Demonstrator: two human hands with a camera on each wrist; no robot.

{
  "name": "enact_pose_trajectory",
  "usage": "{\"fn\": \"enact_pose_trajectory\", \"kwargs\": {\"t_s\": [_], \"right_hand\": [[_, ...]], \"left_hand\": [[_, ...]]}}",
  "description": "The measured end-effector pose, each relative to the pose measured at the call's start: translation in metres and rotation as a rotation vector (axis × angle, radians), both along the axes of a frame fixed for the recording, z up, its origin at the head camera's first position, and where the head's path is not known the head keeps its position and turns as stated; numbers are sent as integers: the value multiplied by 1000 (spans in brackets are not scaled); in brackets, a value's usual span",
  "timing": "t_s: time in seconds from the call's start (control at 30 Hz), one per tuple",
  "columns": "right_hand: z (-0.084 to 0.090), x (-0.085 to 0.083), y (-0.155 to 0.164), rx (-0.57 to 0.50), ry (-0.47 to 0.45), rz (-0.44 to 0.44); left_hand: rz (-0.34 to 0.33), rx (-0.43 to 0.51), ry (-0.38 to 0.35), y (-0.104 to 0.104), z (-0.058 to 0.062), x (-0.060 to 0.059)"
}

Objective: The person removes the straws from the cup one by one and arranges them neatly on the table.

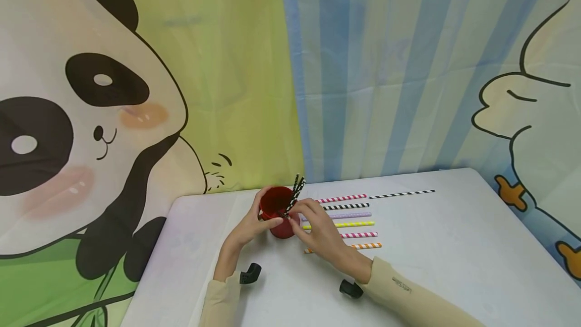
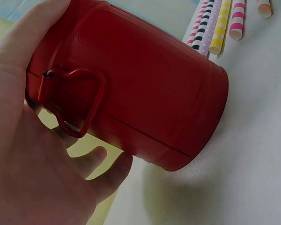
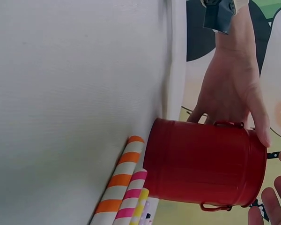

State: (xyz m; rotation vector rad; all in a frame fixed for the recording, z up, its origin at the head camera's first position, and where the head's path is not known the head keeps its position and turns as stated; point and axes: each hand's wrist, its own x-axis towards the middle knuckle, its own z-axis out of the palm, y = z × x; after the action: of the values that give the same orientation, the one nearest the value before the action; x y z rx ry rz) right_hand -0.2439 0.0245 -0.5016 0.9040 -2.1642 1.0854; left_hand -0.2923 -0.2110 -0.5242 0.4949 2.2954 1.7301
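A red metal pail point(image 1: 283, 228) with small wire handles stands on the table, its mouth tipped toward the head view. My left hand point(image 1: 249, 226) grips it from the left, with the thumb by the rim and the fingers round the far side. Black-and-white patterned paper straws point(image 1: 295, 196) lean at the pail's right rim, their lower ends hidden. My right hand point(image 1: 320, 231) pinches at these straws beside the rim. In the right wrist view, only its curled fingertips point(image 3: 271, 204) show, next to a dark dotted piece of straw point(image 3: 273, 155).
Several patterned paper straws lie in a row right of the pail, among them a yellow one point(image 1: 356, 224), a lilac one point(image 1: 354, 215) and an orange-striped one point(image 1: 367, 246). A thin black-striped straw point(image 1: 401, 194) lies farther right. Printed curtains point(image 1: 386, 64) hang behind the white table point(image 1: 436, 261).
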Motion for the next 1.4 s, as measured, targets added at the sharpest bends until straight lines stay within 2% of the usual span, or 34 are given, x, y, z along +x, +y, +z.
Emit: {"fn": "enact_pose_trajectory", "kwargs": {"t_s": [0.67,0.8,1.03,1.4], "right_hand": [[4,-1,-8,5,-4,-4],[8,0,-7,-6,-20,2],[15,6,-5,-34,-98,9],[33,11,1,-102,-92,45]], "left_hand": [[-5,-9,1,2,1,1],[-6,-3,0,2,1,1],[-6,0,-2,1,1,1],[-4,-1,-8,1,1,1]]}}
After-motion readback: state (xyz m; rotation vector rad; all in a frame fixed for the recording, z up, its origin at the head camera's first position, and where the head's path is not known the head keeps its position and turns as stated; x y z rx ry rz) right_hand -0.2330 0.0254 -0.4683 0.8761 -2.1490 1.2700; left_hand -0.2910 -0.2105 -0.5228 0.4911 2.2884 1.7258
